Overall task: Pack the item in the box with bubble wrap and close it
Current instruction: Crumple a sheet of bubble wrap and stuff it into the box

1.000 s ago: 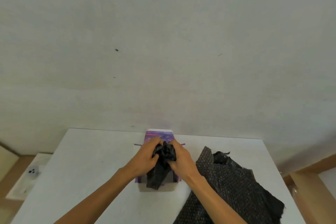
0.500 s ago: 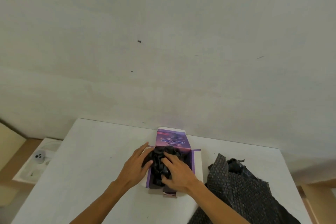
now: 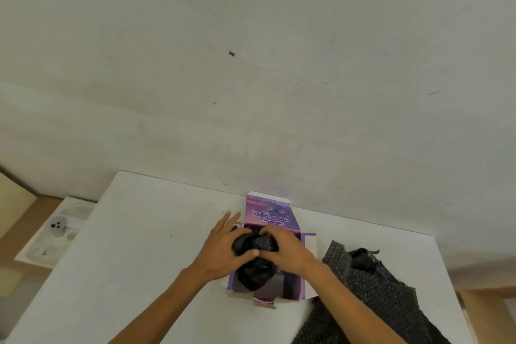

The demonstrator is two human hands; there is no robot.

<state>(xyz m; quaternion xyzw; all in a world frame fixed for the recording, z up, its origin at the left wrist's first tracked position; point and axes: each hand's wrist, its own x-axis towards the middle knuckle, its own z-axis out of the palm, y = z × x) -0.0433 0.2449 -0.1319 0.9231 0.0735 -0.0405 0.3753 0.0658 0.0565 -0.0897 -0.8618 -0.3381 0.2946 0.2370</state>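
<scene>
Hands, left hand (image 3: 220,254) and right hand (image 3: 284,253), clamp curled fingers on the black bundle (image 3: 252,268) at lower centre (presumably wrapped item), seating it inside the purple box (image 3: 293,285).

White table (image 3: 134,254), wall (image 3: 251,64), grey device (image 3: 57,225) on floor

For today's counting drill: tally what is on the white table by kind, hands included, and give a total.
Hands: 2 (left, right)
Purple box: 1
Black bundle in box: 1
Black bubble wrap beside box: 1
Total: 5
</scene>
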